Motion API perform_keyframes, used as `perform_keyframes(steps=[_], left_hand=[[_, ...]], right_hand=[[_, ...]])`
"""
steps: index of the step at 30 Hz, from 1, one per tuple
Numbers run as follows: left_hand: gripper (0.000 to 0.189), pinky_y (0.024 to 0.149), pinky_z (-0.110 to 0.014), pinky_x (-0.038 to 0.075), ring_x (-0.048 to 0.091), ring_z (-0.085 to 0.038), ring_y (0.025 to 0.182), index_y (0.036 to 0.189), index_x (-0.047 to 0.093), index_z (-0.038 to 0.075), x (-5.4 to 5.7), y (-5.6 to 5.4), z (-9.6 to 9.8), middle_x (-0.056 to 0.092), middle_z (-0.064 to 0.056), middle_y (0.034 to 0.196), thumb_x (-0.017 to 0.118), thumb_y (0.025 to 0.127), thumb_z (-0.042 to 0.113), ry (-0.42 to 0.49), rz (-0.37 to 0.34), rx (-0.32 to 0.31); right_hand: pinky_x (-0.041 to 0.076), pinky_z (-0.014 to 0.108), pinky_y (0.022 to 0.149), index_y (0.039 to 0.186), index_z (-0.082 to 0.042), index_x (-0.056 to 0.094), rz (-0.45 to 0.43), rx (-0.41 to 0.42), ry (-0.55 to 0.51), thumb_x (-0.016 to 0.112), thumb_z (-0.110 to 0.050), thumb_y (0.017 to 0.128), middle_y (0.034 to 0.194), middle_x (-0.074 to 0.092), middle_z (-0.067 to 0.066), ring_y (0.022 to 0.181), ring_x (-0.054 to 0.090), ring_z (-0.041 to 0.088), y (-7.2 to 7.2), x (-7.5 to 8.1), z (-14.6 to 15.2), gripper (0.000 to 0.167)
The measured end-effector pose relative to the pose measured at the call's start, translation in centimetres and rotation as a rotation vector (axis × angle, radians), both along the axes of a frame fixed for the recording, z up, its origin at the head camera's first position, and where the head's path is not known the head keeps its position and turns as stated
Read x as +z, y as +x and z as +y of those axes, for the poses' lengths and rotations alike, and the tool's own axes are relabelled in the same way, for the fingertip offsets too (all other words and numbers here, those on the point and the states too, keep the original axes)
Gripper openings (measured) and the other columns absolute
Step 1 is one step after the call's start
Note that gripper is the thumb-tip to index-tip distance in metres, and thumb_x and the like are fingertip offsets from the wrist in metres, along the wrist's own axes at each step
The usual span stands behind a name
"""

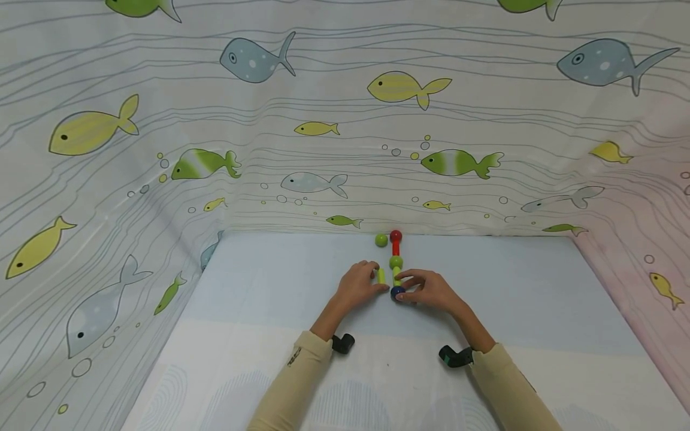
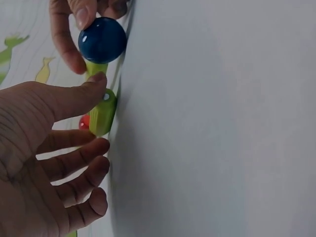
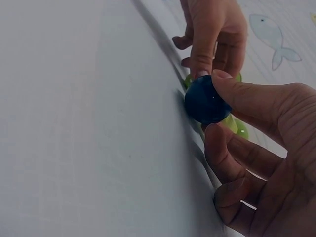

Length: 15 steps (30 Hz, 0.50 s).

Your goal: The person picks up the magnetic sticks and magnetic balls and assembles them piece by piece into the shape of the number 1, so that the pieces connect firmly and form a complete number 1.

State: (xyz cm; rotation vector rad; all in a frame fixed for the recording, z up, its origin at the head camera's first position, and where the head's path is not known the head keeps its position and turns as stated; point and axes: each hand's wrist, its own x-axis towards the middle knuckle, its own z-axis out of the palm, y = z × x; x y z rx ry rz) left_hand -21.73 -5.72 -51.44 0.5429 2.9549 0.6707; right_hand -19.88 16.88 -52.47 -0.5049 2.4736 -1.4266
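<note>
My right hand (image 1: 433,291) pinches a dark blue ball (image 3: 205,100) between thumb and forefinger. From that ball a yellow-green rod (image 1: 396,275) runs away to a green ball (image 1: 396,262). Beyond it a red rod (image 1: 396,248) leads to a red ball (image 1: 396,236), all in one line on the table. My left hand (image 1: 359,284) is just left of this line, thumb and fingers spread around a loose yellow-green rod (image 1: 381,276). In the left wrist view the thumb (image 2: 91,91) and forefinger flank that rod (image 2: 100,121); firm contact is not clear.
A loose green ball (image 1: 381,240) lies near the table's back edge, left of the red ball. Fish-patterned cloth walls (image 1: 323,203) rise behind and at both sides of the pale table (image 1: 259,287). A black wrist device (image 1: 455,357) sits at each sleeve.
</note>
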Motion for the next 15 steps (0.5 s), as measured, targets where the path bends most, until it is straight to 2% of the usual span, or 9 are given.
perform_keyframes(steps=[6,15], left_hand=[[0.047,0.072,-0.03,0.048,0.057,-0.015,0.084,0.115,0.064,0.009,0.1,0.1,-0.22,0.063,-0.003,0.094,0.079,0.083,0.039,0.013,-0.037,-0.017],[0.048,0.073,-0.032,0.05,0.063,-0.014,0.082,0.12,0.061,0.009,0.52,0.78,-0.54,0.069,-0.002,0.092,0.08,0.084,0.035,0.093,-0.088,-0.041]], right_hand=[[0.052,0.037,0.071,0.121,-0.017,0.069,0.0,0.009,-0.003,0.085,-0.03,0.078,0.103,0.072,0.004,0.085,0.067,0.019,-0.03,0.07,-0.06,0.048],[0.05,0.036,0.072,0.121,-0.017,0.069,0.003,0.008,0.008,0.085,-0.03,0.079,0.104,0.072,0.003,0.092,0.067,0.02,0.04,0.26,-0.07,0.047]])
